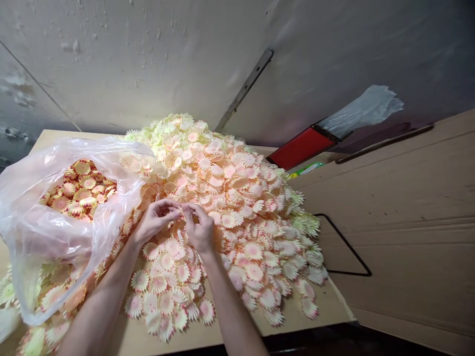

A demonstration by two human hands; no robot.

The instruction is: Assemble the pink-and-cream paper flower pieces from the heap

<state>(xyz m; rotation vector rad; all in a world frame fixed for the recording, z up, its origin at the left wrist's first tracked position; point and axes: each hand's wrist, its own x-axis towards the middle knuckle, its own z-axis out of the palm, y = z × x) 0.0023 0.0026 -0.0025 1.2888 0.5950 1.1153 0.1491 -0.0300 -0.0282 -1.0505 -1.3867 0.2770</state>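
A large heap of pale yellow and pink artificial flower pieces (237,198), round with fringed edges, covers most of the table. Over its near left part, my left hand (159,217) and my right hand (198,225) meet fingertip to fingertip. Both hands pinch, thumb against fingers; whatever lies between them is too small and covered to make out. Left of my left hand stands an open clear plastic bag (70,242), with darker red-edged flower pieces (83,190) inside.
Cardboard (401,222) rises along the right side, with a black wire loop (349,247) before it. A red box (304,146) with plastic wrap (363,111) sits at the back right. Behind the table (308,324) is a grey wall (148,59) with a metal strip (245,89).
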